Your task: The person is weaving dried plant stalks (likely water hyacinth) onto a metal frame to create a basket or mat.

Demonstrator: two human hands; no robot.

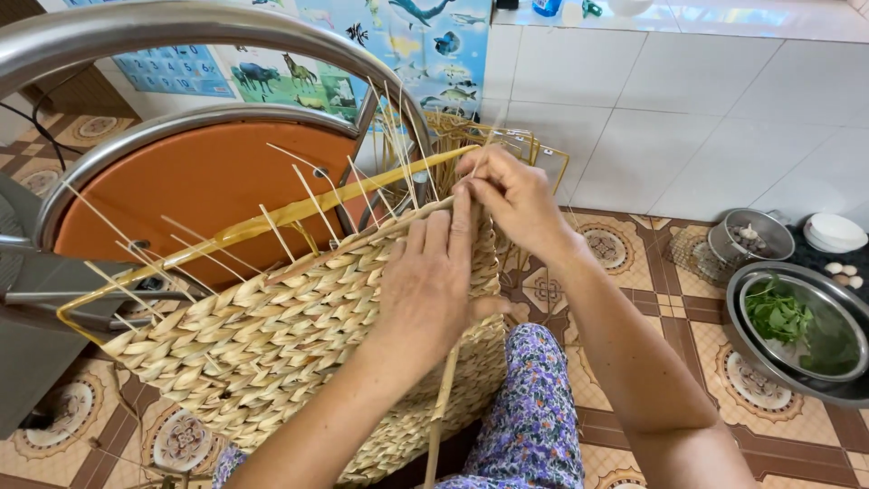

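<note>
A half-woven straw basket (290, 335) fills the centre and lower left of the frame, lying tilted across the person's lap, its plaited side toward the camera. A yellow wire frame (272, 220) runs along its upper edge, and thin loose straw ends (299, 195) stick up from the weave toward the upper middle.

The left hand (434, 281) lies flat on the woven surface at the centre of the frame, fingers stretched upward and pressed against the plait; its grip is wide, closing on nothing. The right hand (511, 195), just above it at the upper centre, has its fingertips pinched together on a straw strand (471, 172) at the basket's top edge, so its grip is narrow and holds that strand. The two hands nearly touch.

A floral-print trouser leg (534, 407) shows at the bottom centre. Behind the basket, at the upper left, stands a chair with an orange seat (199, 181) and curved metal tubing (226, 27). At the right edge, on the patterned tile floor (634, 263), sit a steel bowl of green leaves (797, 330), a small metal pot (749, 237) and a stack of white bowls (835, 232).
</note>
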